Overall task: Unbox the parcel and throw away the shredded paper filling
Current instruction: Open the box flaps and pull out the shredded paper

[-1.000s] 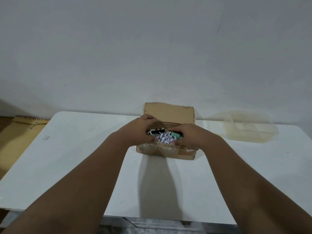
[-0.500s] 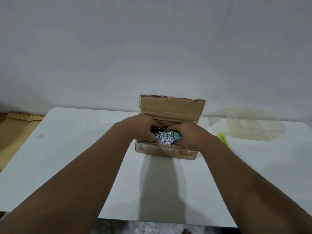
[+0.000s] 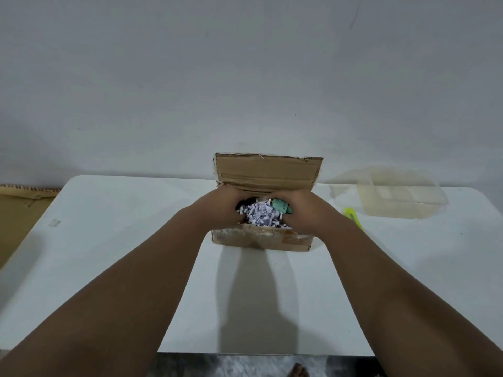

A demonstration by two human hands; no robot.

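A brown cardboard box [image 3: 261, 239] stands open at the middle of the white table [image 3: 114, 240], its lid flap [image 3: 268, 171] raised at the back. Inside lies white shredded paper [image 3: 261, 216] with a green item [image 3: 281, 206] on its right side and something dark at the left. My left hand [image 3: 220, 206] reaches into the box's left half, fingers down in the shreds. My right hand [image 3: 304, 210] is in the right half, curled around the green item and the paper. Both sets of fingertips are hidden in the box.
A clear plastic container [image 3: 392, 195] sits at the table's back right. A yellow-green utility knife [image 3: 352, 216] lies just right of my right wrist. A brown envelope [image 3: 19, 210] lies off the table's left edge. A grey wall stands close behind the table.
The box lid flap has swung further up and back. Both hands have sunk deeper into the shredded paper, and the green item shows more clearly by my right hand.
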